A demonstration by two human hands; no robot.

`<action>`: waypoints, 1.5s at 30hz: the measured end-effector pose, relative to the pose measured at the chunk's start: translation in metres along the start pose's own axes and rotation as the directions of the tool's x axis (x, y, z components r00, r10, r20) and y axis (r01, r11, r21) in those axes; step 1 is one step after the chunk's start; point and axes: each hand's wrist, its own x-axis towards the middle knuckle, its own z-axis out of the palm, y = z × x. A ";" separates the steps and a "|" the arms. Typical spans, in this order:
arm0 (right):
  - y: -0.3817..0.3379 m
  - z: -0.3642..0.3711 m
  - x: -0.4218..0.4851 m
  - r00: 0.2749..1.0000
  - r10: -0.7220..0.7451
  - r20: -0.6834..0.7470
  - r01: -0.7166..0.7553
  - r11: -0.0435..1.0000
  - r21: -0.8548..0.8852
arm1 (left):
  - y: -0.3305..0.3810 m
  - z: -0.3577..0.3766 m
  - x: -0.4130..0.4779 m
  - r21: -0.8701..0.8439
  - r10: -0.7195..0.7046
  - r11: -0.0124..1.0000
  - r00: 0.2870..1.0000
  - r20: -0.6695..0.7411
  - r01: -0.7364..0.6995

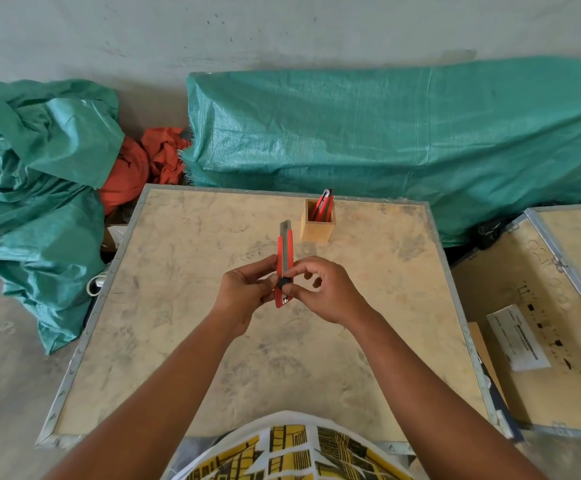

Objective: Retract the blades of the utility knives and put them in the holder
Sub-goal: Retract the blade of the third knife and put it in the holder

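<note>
Red plastic marks the utility knife (284,268), which is held upright above the middle of the plywood table (185,341), its tip pointing to the far side. The left hand (247,292) is wrapped around the lower part of the handle from the left, and the right hand (320,289) comes in from the right, thumb and forefinger pinching the black slider (283,282) low on the body. Both hands are thus closed on the same knife, close together and almost touching. A short grey piece of blade (286,227) shows past the far end of the red body, so the step in hand looks to be the retraction itself, and it seems nearly but not fully done. The wooden holder (317,221) stands on the far part of the table, just right of the knife's tip and apart from it, with other red knives (323,206) already leaning inside. The next move probably calls for drawing the slider nearer until no blade shows, then one hand carrying the knife far and slightly right to drop it into the holder's open top beside the others without knocking the box over.
</note>
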 end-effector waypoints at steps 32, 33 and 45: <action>-0.004 -0.016 0.001 0.993 0.021 -0.120 0.002 0.982 0.190 | 0.018 0.011 -0.003 -0.007 0.004 1.000 1.000 0.021 -0.003; -0.003 -0.019 0.004 0.992 0.015 -0.126 0.009 0.982 0.186 | 0.019 0.013 -0.001 0.018 0.006 1.000 1.000 0.024 -0.007; 0.014 -0.067 0.076 0.976 0.018 -0.218 0.033 0.973 0.229 | 0.061 0.046 0.066 0.165 0.022 0.986 0.996 0.088 -0.036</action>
